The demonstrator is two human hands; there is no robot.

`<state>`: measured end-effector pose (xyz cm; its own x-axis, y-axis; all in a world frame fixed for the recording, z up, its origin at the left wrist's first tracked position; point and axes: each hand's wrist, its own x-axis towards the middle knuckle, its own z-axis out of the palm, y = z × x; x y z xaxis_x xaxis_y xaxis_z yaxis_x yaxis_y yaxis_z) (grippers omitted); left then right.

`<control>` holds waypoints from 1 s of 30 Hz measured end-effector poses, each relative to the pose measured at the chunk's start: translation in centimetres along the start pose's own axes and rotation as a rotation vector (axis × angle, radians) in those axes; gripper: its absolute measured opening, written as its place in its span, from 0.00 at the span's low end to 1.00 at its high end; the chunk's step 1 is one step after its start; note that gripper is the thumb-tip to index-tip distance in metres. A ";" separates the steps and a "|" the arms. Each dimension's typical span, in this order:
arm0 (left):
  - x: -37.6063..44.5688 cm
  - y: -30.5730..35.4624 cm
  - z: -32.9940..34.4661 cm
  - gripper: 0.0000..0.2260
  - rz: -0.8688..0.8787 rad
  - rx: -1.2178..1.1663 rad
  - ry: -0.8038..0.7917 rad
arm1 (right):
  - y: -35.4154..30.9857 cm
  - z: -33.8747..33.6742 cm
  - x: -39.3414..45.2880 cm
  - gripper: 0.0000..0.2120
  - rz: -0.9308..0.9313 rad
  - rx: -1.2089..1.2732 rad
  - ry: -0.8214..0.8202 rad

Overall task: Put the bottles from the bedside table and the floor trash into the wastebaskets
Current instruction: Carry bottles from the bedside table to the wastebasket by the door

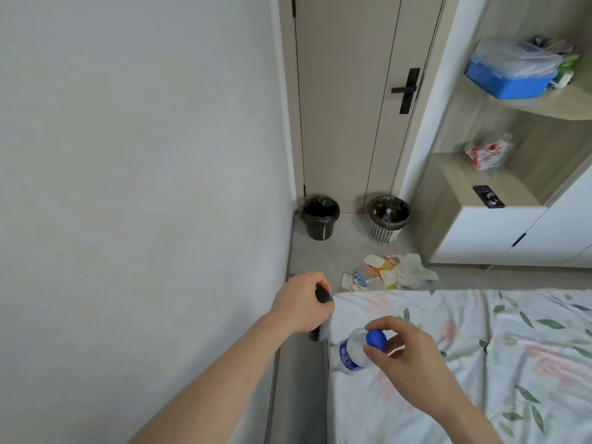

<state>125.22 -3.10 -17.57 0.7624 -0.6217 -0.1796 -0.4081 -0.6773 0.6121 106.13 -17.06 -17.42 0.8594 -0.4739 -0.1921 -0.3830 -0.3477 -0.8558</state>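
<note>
My left hand (pixel 301 302) grips a dark bottle (pixel 322 328) by its black-capped top, over the gap between wall and bed. A clear water bottle (pixel 350 352) with a blue cap and blue label hangs from my right hand (pixel 403 354), held at the neck above the bed's near corner. Two wastebaskets stand by the door: a dark one (pixel 320 217) on the left with a black liner, and a white mesh one (pixel 388 219) on the right with a bottle inside. A pile of floor trash (pixel 389 274), wrappers and crumpled paper, lies between the baskets and the bed.
A bed with a floral sheet (pixel 480 363) fills the lower right. The closed door (pixel 349 100) is behind the baskets. On the right, a white cabinet with wooden shelves (pixel 499 219) holds a phone, a red-and-white bag and a blue box. A narrow grey floor strip runs along the left wall.
</note>
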 end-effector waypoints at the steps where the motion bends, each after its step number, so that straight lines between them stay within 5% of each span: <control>1: 0.9 0.4 -0.2 0.06 0.006 0.002 -0.009 | 0.0 -0.7 0.5 0.13 0.008 -0.005 0.014; 12: 9.4 -0.5 -0.8 0.07 0.015 -0.008 -0.052 | -0.3 -4.2 10.4 0.11 0.012 -0.044 0.056; 30: 45.0 1.3 -7.3 0.07 0.146 0.030 -0.132 | -4.6 -5.3 39.0 0.13 0.151 -0.060 0.161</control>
<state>162.63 -29.09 -19.19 0.6223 -0.7590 -0.1916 -0.5259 -0.5866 0.6159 139.62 -38.21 -18.49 0.7273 -0.6456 -0.2329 -0.5271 -0.3080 -0.7920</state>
